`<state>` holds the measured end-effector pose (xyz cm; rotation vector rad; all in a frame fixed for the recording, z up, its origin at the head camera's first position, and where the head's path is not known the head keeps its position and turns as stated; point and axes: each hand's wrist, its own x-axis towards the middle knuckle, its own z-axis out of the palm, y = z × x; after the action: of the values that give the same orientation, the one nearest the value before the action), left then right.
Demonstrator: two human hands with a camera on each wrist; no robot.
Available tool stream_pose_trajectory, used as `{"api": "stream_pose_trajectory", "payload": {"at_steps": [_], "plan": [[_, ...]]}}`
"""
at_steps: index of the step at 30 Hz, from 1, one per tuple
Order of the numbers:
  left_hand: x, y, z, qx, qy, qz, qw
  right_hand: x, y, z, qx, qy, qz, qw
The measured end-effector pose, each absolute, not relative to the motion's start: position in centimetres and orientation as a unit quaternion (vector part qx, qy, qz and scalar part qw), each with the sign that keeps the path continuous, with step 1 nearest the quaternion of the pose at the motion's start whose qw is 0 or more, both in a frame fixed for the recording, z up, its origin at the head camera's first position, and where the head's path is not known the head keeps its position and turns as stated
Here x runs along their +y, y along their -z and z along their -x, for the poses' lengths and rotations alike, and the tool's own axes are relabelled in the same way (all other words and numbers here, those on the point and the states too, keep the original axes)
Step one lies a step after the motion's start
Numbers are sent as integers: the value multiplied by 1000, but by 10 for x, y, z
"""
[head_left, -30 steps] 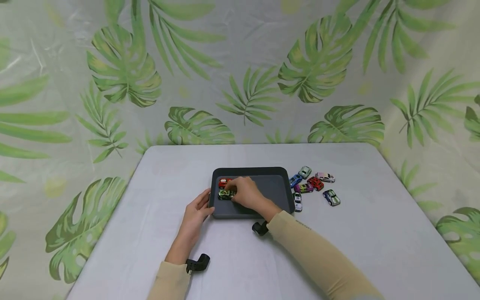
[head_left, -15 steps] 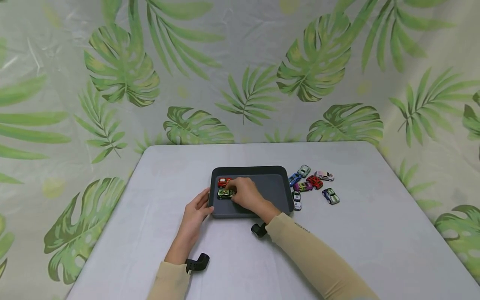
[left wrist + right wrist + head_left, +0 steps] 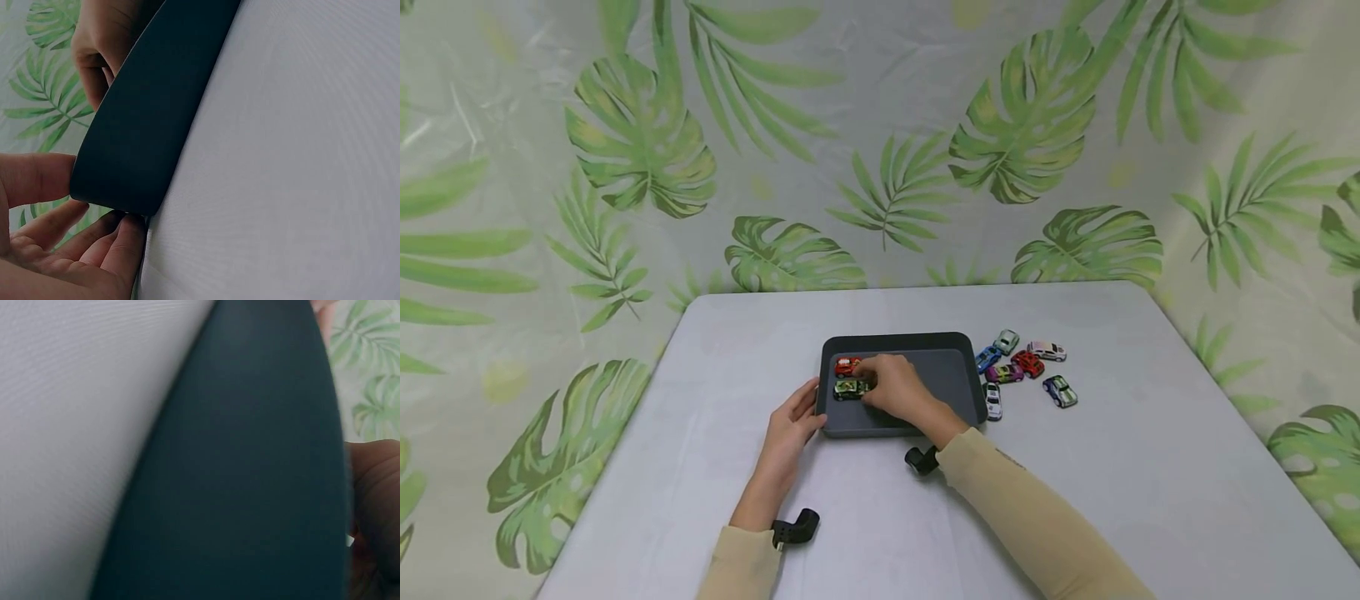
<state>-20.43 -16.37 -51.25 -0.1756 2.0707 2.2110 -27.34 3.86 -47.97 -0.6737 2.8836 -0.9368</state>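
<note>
A dark grey tray (image 3: 936, 392) lies on the white table. Inside it at the left, a red toy car (image 3: 847, 367) sits behind a black and green toy car (image 3: 847, 389). My right hand (image 3: 891, 386) reaches into the tray and pinches the black and green car at its right end; the fingertips are partly hidden. At the tray's front left corner, my left hand (image 3: 792, 421) holds the rim and side wall between thumb and fingers. The left wrist view shows that hand (image 3: 81, 244) against the tray wall (image 3: 144, 112). In the right wrist view the tray wall (image 3: 250, 456) hides most of the right hand (image 3: 378, 494).
Several loose toy cars lie right of the tray, among them a white one (image 3: 992, 402) close to its wall, a red one (image 3: 1027, 363) and a green and white one (image 3: 1060, 391) farther right. A leaf-patterned curtain (image 3: 895, 142) hangs behind the table (image 3: 1120, 483).
The head view has shifted slightly. Both hands stay at nearly the same places, the right at the black and green toy car and the left at the tray corner.
</note>
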Motion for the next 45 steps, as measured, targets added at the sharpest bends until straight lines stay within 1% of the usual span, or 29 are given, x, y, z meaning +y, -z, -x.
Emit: {"api": "stream_pose_trajectory", "payload": {"at_steps": [4, 8, 17, 24, 37, 45], "plan": [[-162, 513, 205, 683, -726, 64, 49, 45, 472, 270, 922, 321, 213, 23], [-161, 513, 204, 684, -724, 71, 47, 51, 464, 266, 917, 340, 210, 16], [-164, 517, 203, 682, -727, 64, 53, 70, 449, 257, 906, 366, 211, -26], [-167, 518, 202, 686, -724, 59, 50, 87, 442, 251, 908, 375, 181, -44], [-166, 517, 204, 687, -723, 59, 43, 146, 443, 243, 900, 411, 126, -80], [-164, 514, 204, 687, -723, 58, 49, 186, 444, 231, 908, 401, 80, -96]]}}
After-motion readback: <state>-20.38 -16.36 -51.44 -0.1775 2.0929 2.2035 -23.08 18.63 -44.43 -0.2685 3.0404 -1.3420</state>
